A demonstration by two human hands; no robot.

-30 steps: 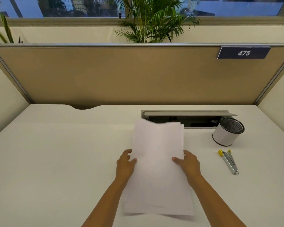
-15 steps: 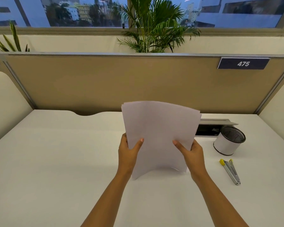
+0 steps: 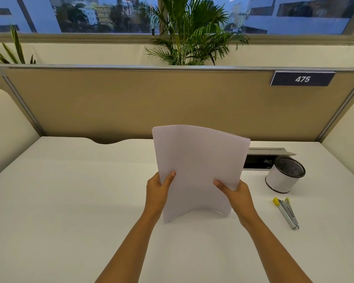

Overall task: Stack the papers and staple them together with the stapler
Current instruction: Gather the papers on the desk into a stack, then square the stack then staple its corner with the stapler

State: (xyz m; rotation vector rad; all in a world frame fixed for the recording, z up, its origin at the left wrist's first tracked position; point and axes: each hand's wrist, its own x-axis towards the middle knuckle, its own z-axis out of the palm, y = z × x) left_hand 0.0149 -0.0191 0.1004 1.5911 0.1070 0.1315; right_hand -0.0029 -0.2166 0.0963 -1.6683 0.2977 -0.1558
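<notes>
A stack of white papers (image 3: 196, 166) stands upright on the white desk (image 3: 70, 201), its lower edge resting on the surface and its middle bowed. My left hand (image 3: 158, 190) grips the stack's left edge, thumb in front. My right hand (image 3: 235, 192) grips the right edge the same way. The silver stapler (image 3: 287, 213) with yellow tips lies flat on the desk to the right of my right hand, apart from it.
A white cup with a black mesh rim (image 3: 284, 174) stands behind the stapler. A grey cable tray with its lid raised (image 3: 268, 157) sits at the back, partly hidden by the papers. A tan partition (image 3: 131, 103) closes the desk's far side.
The papers went from lying flat on the desk to standing upright on their lower edge between both hands. The view tilted up slightly.
</notes>
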